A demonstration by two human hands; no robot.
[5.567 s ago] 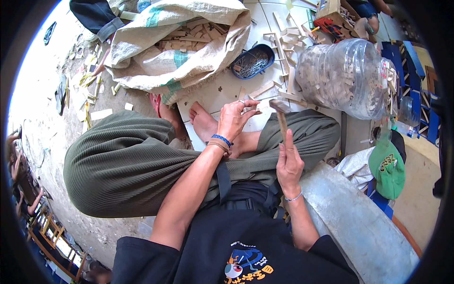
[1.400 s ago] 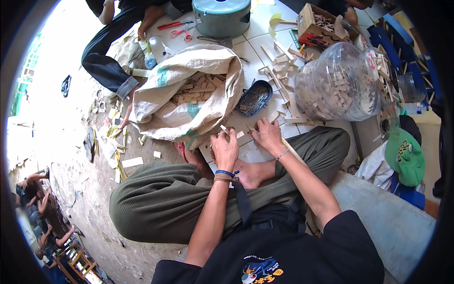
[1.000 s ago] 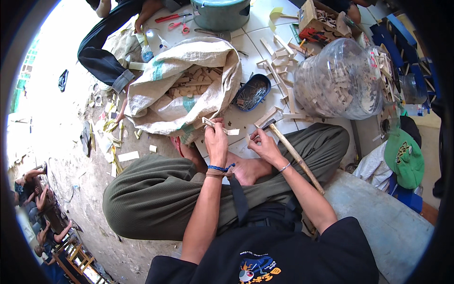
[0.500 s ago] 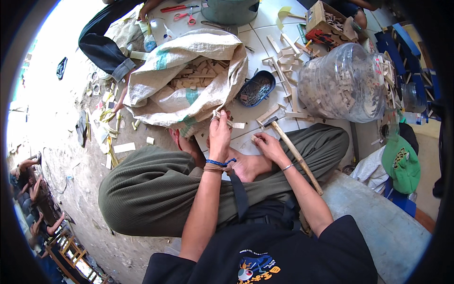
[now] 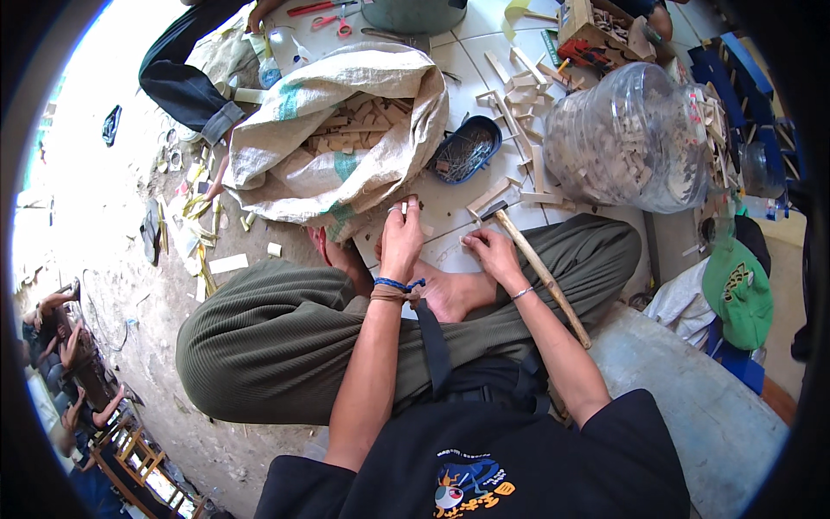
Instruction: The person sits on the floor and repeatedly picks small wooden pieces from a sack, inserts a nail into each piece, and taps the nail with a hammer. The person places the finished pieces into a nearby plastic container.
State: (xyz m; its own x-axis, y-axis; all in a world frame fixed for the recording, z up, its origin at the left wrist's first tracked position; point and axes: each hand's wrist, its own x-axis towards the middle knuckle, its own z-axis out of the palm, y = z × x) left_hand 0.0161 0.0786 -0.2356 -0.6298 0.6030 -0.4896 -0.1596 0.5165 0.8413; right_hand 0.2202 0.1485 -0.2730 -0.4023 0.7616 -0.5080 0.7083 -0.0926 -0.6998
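My left hand (image 5: 401,246) is closed in a pinch on a small piece of wood (image 5: 404,208), just off the near edge of a white woven sack (image 5: 303,186). Most of that piece is hidden by the fingers. To its right, my right hand (image 5: 494,256) is closed too, fingertips together on a small pale bit (image 5: 463,241) whose kind I cannot make out. A hammer (image 5: 543,278) with a wooden handle leans across my right leg, its head beside a small wooden frame (image 5: 494,194). Beyond my hands stands a dark blue tub (image 5: 449,176) of nails.
Wood offcuts (image 5: 367,128) fill the sack. Joined wooden strips (image 5: 517,130) lie on the tiles by a big clear plastic jar (image 5: 605,138) of wood bits. Scissors (image 5: 344,28) and a green bucket (image 5: 413,17) are at the back. Another person's leg (image 5: 186,95) reaches in at upper left.
My left hand has turned, so the wood piece that stuck out to the right is now mostly hidden in the fingers. My right hand keeps its pinch. The whole view has shifted slightly.
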